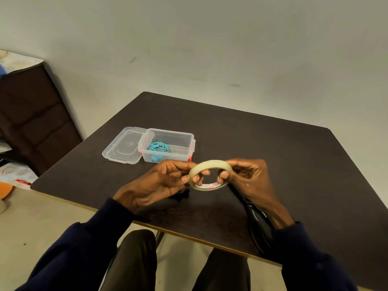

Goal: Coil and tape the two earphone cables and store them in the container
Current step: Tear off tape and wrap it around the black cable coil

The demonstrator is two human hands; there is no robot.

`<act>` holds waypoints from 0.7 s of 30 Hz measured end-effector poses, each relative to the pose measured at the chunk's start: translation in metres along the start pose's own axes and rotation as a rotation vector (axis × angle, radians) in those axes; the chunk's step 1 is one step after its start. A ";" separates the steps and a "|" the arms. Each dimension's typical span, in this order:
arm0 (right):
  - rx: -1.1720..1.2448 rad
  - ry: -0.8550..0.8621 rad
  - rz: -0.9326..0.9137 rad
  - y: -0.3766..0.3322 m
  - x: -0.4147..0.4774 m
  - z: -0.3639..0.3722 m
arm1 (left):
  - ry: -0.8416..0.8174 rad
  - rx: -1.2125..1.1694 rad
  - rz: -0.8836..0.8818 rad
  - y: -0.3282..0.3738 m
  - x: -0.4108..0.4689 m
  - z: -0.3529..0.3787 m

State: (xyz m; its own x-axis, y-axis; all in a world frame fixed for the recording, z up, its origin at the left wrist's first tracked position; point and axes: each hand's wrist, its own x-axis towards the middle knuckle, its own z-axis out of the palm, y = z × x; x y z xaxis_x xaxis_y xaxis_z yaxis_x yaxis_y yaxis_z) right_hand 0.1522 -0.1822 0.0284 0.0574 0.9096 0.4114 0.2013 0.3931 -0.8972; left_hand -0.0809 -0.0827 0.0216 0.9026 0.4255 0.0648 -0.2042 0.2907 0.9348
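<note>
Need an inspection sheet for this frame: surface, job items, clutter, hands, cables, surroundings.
Surface: dark table, hands working above its near side.
Job's things: container open, lid at its left; teal earphones coiled inside; tape roll held above the table.
Clutter: nothing seen.
Grippers: left hand and right hand both pinch the tape roll.
Cables: black cable on the table under the hands, mostly hidden; dark strap under the right wrist, may be cable.
Surroundings: pale wall; dark cabinet at left.
</note>
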 end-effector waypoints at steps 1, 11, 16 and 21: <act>-0.006 -0.005 0.007 -0.002 -0.001 0.000 | 0.009 0.003 -0.014 0.002 0.000 0.001; -0.336 -0.127 -0.025 -0.025 0.004 0.008 | 0.225 0.155 0.018 0.007 0.010 0.016; -0.517 -0.171 -0.063 -0.032 0.006 0.010 | 0.199 0.316 0.053 0.006 0.010 0.022; -0.586 -0.200 -0.125 -0.036 0.005 0.015 | 0.230 0.337 0.066 0.004 0.011 0.026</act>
State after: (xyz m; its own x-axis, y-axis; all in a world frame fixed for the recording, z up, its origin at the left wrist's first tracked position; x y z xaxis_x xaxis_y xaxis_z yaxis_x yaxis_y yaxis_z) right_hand 0.1309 -0.1898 0.0606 -0.1740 0.8912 0.4188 0.7005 0.4110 -0.5835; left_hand -0.0616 -0.0992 0.0356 0.7757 0.6254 0.0847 -0.0888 -0.0247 0.9957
